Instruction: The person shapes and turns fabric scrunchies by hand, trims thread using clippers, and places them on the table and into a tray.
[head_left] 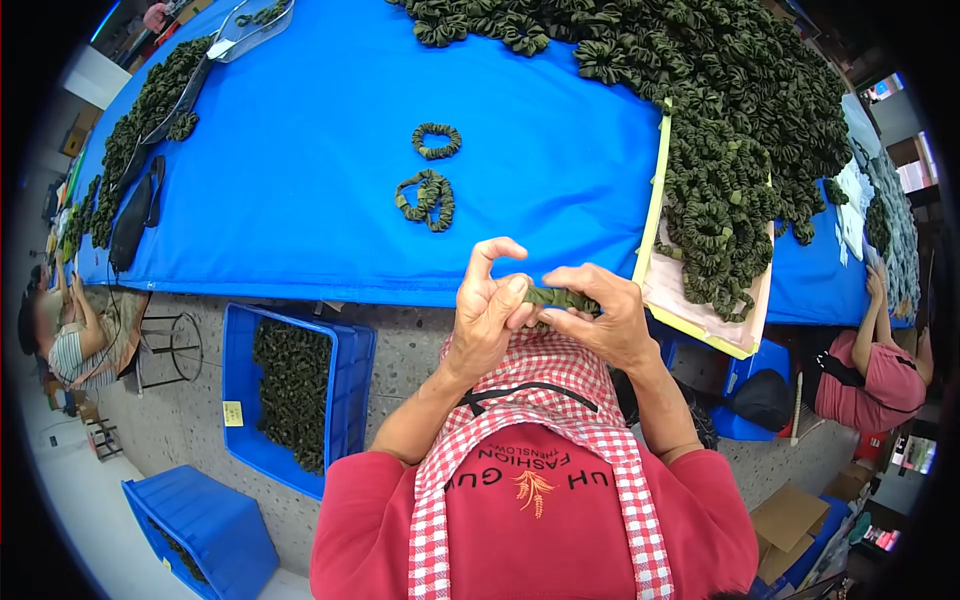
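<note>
Blue-covered surface spans the view ahead. Big heap of dark green scrunchies fills its far right part, running down into a yellow-rimmed tray at the near edge, close by the right hand. Another, smaller pile lies far left. Blue crate with more dark green pieces stands on the floor, left of the wearer; second blue crate nearer. One person at far left, another at far right. Beyond the hands, two overlapping scrunchies and a single one lie on the blue cover.

Both forearms reach forward, hands nearly meeting. Left hand pinches one end, index finger raised and bent. Right hand grips the other end, fingers curled over.

Held scrunchie: between both hands, near the surface's edge, dark green, gathered, partly hidden by fingers.
</note>
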